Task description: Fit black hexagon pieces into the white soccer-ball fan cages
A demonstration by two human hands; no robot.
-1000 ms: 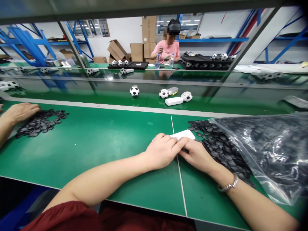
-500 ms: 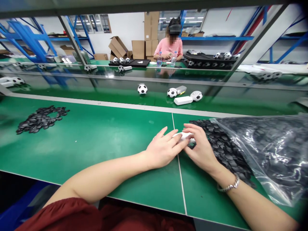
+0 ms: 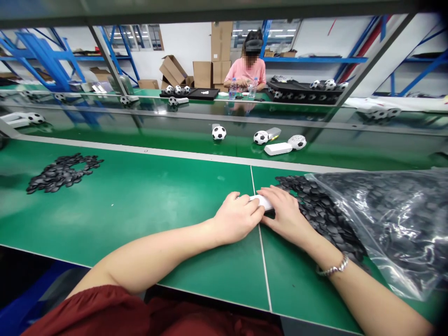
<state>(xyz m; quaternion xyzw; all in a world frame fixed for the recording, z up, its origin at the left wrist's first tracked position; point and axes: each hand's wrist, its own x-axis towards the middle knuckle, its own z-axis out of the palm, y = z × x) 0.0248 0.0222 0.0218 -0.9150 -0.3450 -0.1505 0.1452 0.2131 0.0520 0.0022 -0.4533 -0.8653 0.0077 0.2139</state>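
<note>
Between my hands is a white, elongated plastic piece (image 3: 262,202), close to the green worktop. It looks like the white handles on the belt, but both ends are covered by fingers. My left hand (image 3: 238,218) has its fingers curled over the left part, knuckles up. From the other side my right hand (image 3: 285,212) grips the right end, thumb below and fingers on top. Just right of that hand lies a heap of small black discs (image 3: 325,219), partly under a clear plastic bag (image 3: 395,214) full of similar dark pieces.
Another pile of black discs (image 3: 63,172) lies at the left. Beyond a pale rail (image 3: 175,154), a green belt (image 3: 157,135) carries soccer-ball items with white handles (image 3: 278,149) and a ball (image 3: 219,133). A co-worker (image 3: 245,70) sits opposite, near black trays (image 3: 301,97) and bottles.
My left fingers have gone from stretched out to curled over the white piece. My right hand has shifted slightly left and closed in. The soccer-ball items on the near belt have moved right.
</note>
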